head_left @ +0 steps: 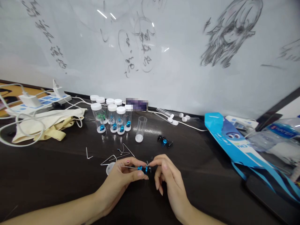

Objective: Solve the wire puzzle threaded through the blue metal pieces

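Near the front of the dark table, my left hand [123, 178] pinches a small blue and black part [144, 169] between thumb and fingers. A thin metal rod [130, 167] runs from that hand to the part. My right hand [170, 184] is just right of it, index fingertip by a short thin metal piece [147, 163] on top of the part; its other fingers are curled and apart from the part. A white round cap [110, 168] lies partly behind my left hand. Thin bent metal rods [114, 158] lie beyond it.
Several white-capped clear tubes [112, 117] with blue or green parts stand at the back. An uncapped tube [141, 129] stands nearer. Small black and blue parts [165, 142] lie right of it. Cloth and cables are left; a blue bag [234, 143] and bottle [274, 132] are right.
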Motion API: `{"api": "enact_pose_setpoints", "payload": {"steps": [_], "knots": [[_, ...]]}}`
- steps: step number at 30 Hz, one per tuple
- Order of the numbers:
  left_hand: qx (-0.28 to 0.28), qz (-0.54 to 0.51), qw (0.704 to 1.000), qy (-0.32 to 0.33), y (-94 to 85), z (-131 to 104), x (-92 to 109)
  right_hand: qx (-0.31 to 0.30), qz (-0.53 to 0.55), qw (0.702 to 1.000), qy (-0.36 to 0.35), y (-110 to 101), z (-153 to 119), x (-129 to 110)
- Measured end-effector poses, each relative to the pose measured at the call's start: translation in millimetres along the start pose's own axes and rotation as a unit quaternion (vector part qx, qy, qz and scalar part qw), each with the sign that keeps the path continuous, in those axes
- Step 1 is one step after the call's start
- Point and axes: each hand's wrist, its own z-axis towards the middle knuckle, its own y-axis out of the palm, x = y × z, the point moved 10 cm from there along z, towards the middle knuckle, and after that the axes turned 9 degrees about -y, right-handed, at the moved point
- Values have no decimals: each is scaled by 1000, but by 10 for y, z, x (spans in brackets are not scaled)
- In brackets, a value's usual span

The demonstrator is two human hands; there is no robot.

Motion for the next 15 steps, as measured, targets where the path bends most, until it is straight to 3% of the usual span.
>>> {"api": "enact_pose_setpoints", "payload": {"steps": [15], "knots": [[-7, -9, 1000, 0, 11, -4, 1, 4, 1, 1000, -6, 1, -5, -12]]}}
